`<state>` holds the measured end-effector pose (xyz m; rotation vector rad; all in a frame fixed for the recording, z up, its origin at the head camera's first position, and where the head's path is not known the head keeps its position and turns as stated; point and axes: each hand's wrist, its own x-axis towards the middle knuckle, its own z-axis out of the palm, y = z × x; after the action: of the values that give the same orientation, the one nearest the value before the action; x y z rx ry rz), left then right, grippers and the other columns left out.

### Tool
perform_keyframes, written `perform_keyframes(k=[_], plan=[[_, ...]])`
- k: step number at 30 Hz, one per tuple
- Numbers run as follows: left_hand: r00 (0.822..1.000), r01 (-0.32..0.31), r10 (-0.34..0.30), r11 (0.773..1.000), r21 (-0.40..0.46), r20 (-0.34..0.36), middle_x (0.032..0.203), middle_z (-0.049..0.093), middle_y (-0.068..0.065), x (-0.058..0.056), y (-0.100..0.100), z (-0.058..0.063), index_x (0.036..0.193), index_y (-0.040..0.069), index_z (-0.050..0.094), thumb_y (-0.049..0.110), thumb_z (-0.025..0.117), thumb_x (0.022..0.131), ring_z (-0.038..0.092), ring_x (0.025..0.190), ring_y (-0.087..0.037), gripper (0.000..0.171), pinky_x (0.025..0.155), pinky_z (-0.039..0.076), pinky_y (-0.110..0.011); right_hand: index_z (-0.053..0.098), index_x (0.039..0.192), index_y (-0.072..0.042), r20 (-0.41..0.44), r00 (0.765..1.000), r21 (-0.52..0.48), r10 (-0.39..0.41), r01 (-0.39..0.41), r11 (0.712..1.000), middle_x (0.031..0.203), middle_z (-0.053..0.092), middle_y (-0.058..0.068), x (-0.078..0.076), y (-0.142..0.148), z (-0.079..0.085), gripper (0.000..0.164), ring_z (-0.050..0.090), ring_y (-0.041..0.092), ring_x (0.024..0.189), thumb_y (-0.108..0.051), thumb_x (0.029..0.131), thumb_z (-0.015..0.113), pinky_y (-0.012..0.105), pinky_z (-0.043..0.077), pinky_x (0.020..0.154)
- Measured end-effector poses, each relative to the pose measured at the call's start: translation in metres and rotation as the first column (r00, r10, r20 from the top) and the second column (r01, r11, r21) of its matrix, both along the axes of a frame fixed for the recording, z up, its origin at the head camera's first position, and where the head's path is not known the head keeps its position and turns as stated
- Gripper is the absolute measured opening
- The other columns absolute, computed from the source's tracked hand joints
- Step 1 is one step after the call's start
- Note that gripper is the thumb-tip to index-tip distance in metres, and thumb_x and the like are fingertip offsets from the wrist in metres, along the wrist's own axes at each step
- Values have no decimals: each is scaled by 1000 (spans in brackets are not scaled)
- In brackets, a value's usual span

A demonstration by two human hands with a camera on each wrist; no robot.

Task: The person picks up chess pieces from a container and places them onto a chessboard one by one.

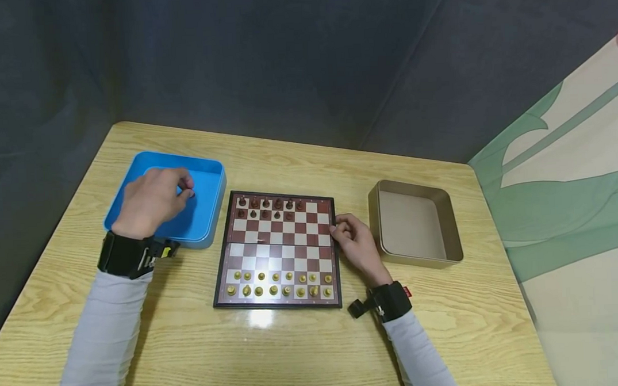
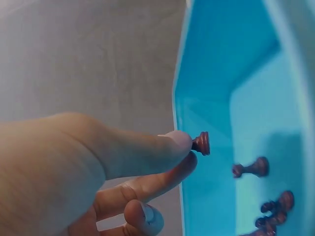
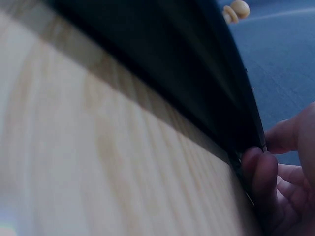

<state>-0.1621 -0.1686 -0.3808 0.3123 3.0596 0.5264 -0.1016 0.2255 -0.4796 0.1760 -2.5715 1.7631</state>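
My left hand (image 1: 154, 200) is over the blue tray (image 1: 218, 205) at the left. In the left wrist view, its thumb and forefinger pinch a dark red chess piece (image 2: 203, 143), whose base sticks out while the fingers hide its top. Several more dark red pieces (image 2: 258, 167) lie on the tray's floor. The chessboard (image 1: 275, 251) lies flat in the middle, with dark red pieces in the two far rows and gold pieces (image 1: 274, 289) in the two near rows. My right hand (image 1: 360, 245) grips the board's right edge, thumb on top and curled fingers against the side.
A gold-coloured metal tin (image 1: 414, 223) sits just right of my right hand. All of this stands on a light wooden table (image 1: 295, 355). Beyond the table's far edge hangs a dark curtain (image 1: 283, 67), with a patterned surface (image 1: 573, 204) at the right.
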Motion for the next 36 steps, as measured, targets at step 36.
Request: perform_keyframes(k=[36], plan=[[964,197,-177,976,89,-196,74,52,10,3,90,18,83,24,56,24,61,80,40,49,-15,6,38,31,-31,53,98,-7,54,998,-32,-34,35,999,68,50,8,-1,1,-6,23,44,16,49,-23,83,58,27,37,39]])
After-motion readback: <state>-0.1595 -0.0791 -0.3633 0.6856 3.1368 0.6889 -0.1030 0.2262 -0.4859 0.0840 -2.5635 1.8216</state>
